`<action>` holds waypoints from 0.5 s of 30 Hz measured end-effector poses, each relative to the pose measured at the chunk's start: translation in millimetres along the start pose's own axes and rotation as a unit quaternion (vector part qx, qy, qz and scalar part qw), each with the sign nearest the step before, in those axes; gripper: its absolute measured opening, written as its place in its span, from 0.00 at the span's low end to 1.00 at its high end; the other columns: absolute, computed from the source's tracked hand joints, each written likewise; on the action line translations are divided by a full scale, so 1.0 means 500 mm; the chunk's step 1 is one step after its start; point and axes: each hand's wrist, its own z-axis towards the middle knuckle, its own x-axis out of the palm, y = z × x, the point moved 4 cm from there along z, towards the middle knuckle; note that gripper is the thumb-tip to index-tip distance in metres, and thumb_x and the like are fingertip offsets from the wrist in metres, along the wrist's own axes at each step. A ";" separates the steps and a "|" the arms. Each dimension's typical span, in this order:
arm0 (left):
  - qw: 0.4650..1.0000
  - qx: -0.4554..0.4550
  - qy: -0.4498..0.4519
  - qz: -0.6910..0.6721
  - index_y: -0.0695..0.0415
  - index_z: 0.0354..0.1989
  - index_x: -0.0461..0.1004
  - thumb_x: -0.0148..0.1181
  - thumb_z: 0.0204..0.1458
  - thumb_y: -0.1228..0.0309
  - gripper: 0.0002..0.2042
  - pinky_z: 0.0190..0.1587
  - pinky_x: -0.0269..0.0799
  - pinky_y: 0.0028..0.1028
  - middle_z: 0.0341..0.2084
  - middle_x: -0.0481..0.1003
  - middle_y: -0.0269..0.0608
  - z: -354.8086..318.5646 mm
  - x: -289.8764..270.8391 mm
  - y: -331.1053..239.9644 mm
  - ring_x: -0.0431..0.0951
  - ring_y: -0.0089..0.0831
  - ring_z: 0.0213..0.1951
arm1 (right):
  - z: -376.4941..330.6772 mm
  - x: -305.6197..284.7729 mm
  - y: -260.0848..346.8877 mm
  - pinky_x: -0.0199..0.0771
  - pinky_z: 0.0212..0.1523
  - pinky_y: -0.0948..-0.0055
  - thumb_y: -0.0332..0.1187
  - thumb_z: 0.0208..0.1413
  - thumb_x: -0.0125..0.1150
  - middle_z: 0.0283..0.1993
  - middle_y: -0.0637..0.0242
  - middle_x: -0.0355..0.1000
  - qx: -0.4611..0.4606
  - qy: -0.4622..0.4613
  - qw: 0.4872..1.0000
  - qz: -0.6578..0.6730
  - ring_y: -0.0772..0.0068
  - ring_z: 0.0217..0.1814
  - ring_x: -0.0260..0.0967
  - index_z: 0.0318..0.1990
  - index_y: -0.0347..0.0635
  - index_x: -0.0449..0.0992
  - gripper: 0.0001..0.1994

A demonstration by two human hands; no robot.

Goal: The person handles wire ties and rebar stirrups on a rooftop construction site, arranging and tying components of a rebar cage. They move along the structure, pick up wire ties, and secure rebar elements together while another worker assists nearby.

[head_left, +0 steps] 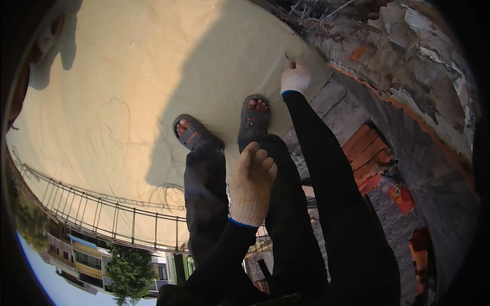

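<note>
Right hand point(296, 80), white-gloved, at the pale floor point(138, 56) near the rough wall point(408, 66). Fingers curled, dark strand point(288, 56) at the fingertips; can't tell from here if it's gripped. Left hand point(252, 186), also gloved, in front of the legs point(205, 178), fingers bent inward; can't see whether anything's inside. Sandals point(208, 140) on the floor. Loose strands point(168, 186) near the wire frame point(133, 224). Orange bricks point(366, 152) over on the right.
</note>
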 end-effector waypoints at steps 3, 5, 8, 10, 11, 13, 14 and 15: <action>1.000 -0.007 -0.016 0.000 0.55 0.53 0.70 0.60 0.66 0.64 0.13 0.43 0.65 0.28 0.33 0.66 0.32 0.010 -0.019 0.008 0.66 0.25 0.36 | 0.031 0.000 0.030 0.82 0.45 0.51 0.41 0.61 0.63 0.45 0.51 0.82 -0.078 0.050 0.995 -0.039 0.48 0.47 0.82 0.46 0.46 0.86 0.13; 1.000 -0.004 -0.010 -0.013 0.55 0.52 0.69 0.60 0.66 0.64 0.13 0.43 0.64 0.28 0.33 0.66 0.32 0.006 -0.015 0.008 0.65 0.25 0.35 | 0.035 -0.003 0.057 0.82 0.43 0.50 0.42 0.60 0.64 0.43 0.51 0.82 -0.052 0.074 0.995 -0.032 0.48 0.46 0.82 0.43 0.46 0.86 0.12; 1.000 -0.008 -0.017 0.009 0.55 0.52 0.69 0.60 0.66 0.63 0.13 0.43 0.64 0.28 0.33 0.65 0.31 0.007 -0.006 0.015 0.65 0.25 0.35 | 0.032 0.028 0.055 0.82 0.42 0.48 0.43 0.60 0.64 0.40 0.52 0.82 -0.040 0.091 0.990 -0.095 0.48 0.43 0.83 0.40 0.46 0.86 0.12; 0.999 -0.006 -0.025 0.021 0.55 0.52 0.69 0.59 0.66 0.63 0.13 0.43 0.64 0.28 0.32 0.65 0.31 0.008 0.004 0.018 0.65 0.25 0.35 | 0.026 0.034 0.057 0.83 0.42 0.48 0.43 0.60 0.63 0.38 0.52 0.82 -0.048 0.096 0.987 -0.119 0.48 0.42 0.83 0.38 0.46 0.86 0.12; 0.999 -0.007 -0.028 0.021 0.55 0.52 0.69 0.59 0.67 0.63 0.13 0.43 0.64 0.28 0.32 0.64 0.31 0.007 0.013 0.021 0.65 0.25 0.35 | 0.028 0.034 0.054 0.83 0.42 0.48 0.43 0.60 0.63 0.38 0.52 0.82 -0.050 0.097 0.988 -0.112 0.48 0.41 0.83 0.38 0.46 0.86 0.12; 1.000 -0.009 -0.021 0.021 0.55 0.52 0.68 0.59 0.67 0.63 0.12 0.44 0.64 0.28 0.33 0.64 0.31 0.012 0.013 0.025 0.64 0.25 0.35 | 0.040 0.021 0.058 0.83 0.42 0.48 0.44 0.59 0.63 0.37 0.52 0.83 -0.056 0.106 0.987 -0.102 0.48 0.40 0.83 0.38 0.46 0.86 0.13; 1.000 -0.016 -0.013 0.022 0.55 0.52 0.68 0.58 0.67 0.63 0.12 0.44 0.64 0.27 0.33 0.64 0.31 0.020 0.001 0.029 0.64 0.25 0.36 | 0.046 0.013 0.053 0.83 0.41 0.48 0.44 0.58 0.64 0.37 0.52 0.83 -0.056 0.115 0.986 -0.103 0.48 0.39 0.83 0.37 0.46 0.86 0.13; 1.000 -0.015 -0.003 0.020 0.55 0.52 0.68 0.58 0.68 0.63 0.12 0.44 0.64 0.27 0.33 0.64 0.31 0.017 -0.003 0.029 0.64 0.25 0.36 | 0.043 0.008 0.057 0.83 0.40 0.48 0.44 0.57 0.64 0.36 0.52 0.83 -0.062 0.125 0.985 -0.099 0.48 0.39 0.83 0.37 0.45 0.86 0.13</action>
